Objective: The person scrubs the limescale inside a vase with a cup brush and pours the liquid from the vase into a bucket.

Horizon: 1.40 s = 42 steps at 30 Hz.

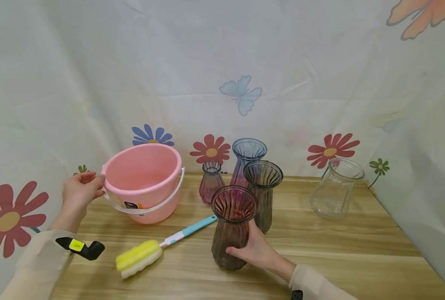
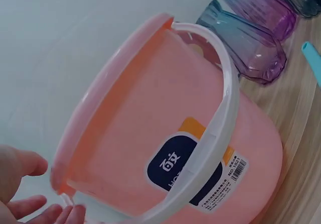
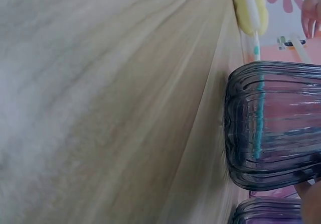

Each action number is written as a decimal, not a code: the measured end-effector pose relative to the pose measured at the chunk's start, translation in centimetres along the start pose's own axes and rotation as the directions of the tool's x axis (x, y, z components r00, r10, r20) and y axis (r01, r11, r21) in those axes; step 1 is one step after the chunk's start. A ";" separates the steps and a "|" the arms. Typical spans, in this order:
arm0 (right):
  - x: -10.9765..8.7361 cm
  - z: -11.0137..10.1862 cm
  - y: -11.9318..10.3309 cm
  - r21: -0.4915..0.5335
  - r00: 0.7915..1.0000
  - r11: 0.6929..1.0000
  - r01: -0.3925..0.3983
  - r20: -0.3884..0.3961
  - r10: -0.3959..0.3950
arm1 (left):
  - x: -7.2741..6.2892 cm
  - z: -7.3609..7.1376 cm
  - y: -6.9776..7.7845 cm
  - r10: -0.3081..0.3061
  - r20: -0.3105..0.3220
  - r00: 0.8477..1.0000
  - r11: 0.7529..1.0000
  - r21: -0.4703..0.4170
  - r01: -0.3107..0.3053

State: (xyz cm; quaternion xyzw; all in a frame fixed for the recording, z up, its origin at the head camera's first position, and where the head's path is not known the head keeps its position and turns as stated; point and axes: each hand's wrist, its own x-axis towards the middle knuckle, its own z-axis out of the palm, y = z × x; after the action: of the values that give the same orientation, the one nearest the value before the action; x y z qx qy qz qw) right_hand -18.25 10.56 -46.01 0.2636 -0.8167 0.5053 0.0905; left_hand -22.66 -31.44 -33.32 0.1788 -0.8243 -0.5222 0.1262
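My right hand (image 1: 258,250) grips a dark grey ribbed glass vase (image 1: 228,246) round its side, thumb in front. The vase stands upright in the head view, and its base shows large in the right wrist view, close over the table. At the left, a pink bucket (image 1: 143,166) stands with its white handle (image 2: 228,103) hanging down the front. My left hand (image 1: 81,189) is at the bucket's left rim. In the left wrist view its fingertips (image 2: 75,215) reach the handle's end, with the thumb apart from the rim.
A bottle brush (image 1: 143,256) with a yellow-and-white sponge head lies before the bucket. Behind the held vase stand a small purplish vase (image 1: 211,185), a blue-to-pink vase (image 1: 246,152) and another dark grey vase (image 1: 263,200). A clear vase (image 1: 333,196) stands at the right; a flowered curtain (image 1: 301,83) hangs behind.
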 end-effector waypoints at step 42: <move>19.5 -1.5 -13.4 -0.845 0.912 0.434 0.312 0.137 -0.387 | 1.7 -0.3 -0.9 -0.048 0.161 0.986 0.984 -0.164 0.074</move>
State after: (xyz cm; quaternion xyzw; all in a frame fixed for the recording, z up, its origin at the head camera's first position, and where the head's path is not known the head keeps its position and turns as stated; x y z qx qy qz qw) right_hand -27.93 0.59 -26.74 0.3278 -0.8806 0.0183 0.3417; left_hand -23.92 -32.78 -33.94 0.1511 -0.7782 -0.6066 0.0599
